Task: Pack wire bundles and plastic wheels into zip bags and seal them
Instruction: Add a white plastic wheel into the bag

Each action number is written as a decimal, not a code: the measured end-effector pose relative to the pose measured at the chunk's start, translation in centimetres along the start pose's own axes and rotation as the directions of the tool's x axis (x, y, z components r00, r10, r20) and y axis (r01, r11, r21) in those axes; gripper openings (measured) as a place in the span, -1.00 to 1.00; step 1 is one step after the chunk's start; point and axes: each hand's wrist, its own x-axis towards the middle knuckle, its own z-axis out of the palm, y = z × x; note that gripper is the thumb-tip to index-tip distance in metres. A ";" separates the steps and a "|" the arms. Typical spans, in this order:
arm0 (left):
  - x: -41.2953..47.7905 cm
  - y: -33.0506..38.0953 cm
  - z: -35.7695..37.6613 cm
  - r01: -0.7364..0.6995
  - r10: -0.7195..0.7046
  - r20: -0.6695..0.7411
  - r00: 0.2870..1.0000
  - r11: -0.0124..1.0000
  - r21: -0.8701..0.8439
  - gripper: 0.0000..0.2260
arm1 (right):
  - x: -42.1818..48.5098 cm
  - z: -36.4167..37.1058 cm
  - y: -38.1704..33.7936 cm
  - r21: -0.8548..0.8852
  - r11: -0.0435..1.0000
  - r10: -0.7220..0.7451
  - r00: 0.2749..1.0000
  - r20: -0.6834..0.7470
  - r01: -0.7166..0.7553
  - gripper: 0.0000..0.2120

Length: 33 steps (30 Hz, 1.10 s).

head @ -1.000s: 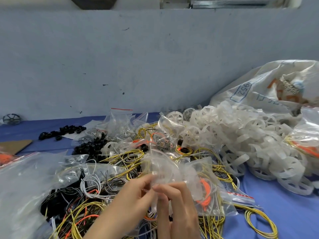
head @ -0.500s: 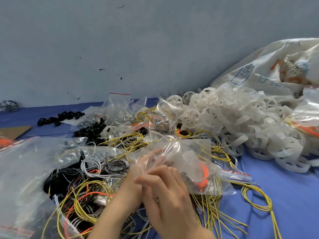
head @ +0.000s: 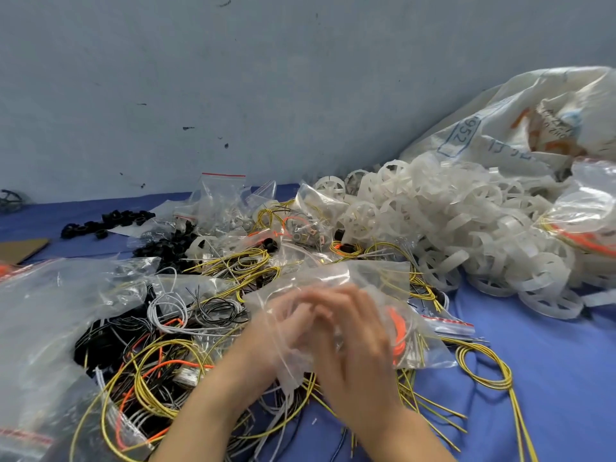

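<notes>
Both hands meet at the lower middle on a clear zip bag (head: pixel 360 281) holding orange and yellow wire. My left hand (head: pixel 280 328) grips the bag's near left part, partly veiled by the plastic. My right hand (head: pixel 360 335) lies over the bag from the right, fingers closed on it; both are motion-blurred. Loose wire bundles (head: pixel 160 368), yellow, orange, black and white, spread under and left of my hands. A big heap of white plastic wheels (head: pixel 450 228) fills the right side.
Several filled zip bags (head: pixel 220 201) lie behind the wires. A large clear bag (head: pixel 43 311) sits at the left. Black rings (head: pixel 106 221) lie at the far left on the blue table (head: pixel 550 378). A white woven sack (head: pixel 520 128) leans on the grey wall.
My hands have pressed lower and flatter onto the bag, the right hand sliding over its top. The view has tilted downward and leftward slightly.
</notes>
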 end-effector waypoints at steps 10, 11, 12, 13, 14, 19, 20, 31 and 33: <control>0.8 0.6 1.8 -0.072 0.088 -0.044 0.995 0.959 0.274 -0.72 | -0.1 -3.8 4.2 -0.315 0.848 0.445 0.895 -0.014 -0.427 -0.56; 1.0 0.2 1.7 -0.058 0.091 -0.081 0.993 0.938 0.343 -0.71 | -0.3 -4.0 4.3 -0.317 0.843 0.464 0.885 0.020 -0.435 -0.54; 1.2 -0.1 1.8 -0.029 0.088 -0.117 0.989 0.903 0.429 -0.70 | -0.4 -4.1 4.4 -0.322 0.843 0.469 0.882 0.050 -0.430 -0.54; 1.3 -0.5 1.8 0.006 0.081 -0.144 0.986 0.853 0.521 -0.69 | -0.5 -4.3 4.4 -0.334 0.846 0.463 0.883 0.076 -0.415 -0.54; 1.3 -0.8 2.0 0.037 0.071 -0.167 0.983 0.823 0.566 -0.68 | -0.5 -4.5 4.3 -0.353 0.850 0.451 0.887 0.102 -0.391 -0.54; 1.4 -0.4 2.8 0.144 -0.074 -0.216 0.974 0.934 0.328 -0.40 | -1.0 -5.2 4.1 -0.421 0.871 0.375 0.897 0.235 -0.254 -0.56; 1.4 -0.5 3.1 0.109 -0.008 -0.226 0.974 0.892 0.438 -0.42 | -1.1 -5.2 4.1 -0.423 0.869 0.382 0.892 0.242 -0.258 -0.55; -4.3 1.7 -0.2 -0.062 0.046 -0.119 0.992 0.989 -0.138 -0.34 | -1.6 -4.1 3.4 -0.362 0.851 0.440 0.892 0.101 -0.379 -0.60; -5.4 1.6 0.7 -0.089 0.110 -0.076 0.991 0.967 0.239 -0.66 | -1.6 -4.1 3.0 -0.412 0.842 0.436 0.890 0.134 -0.350 -0.61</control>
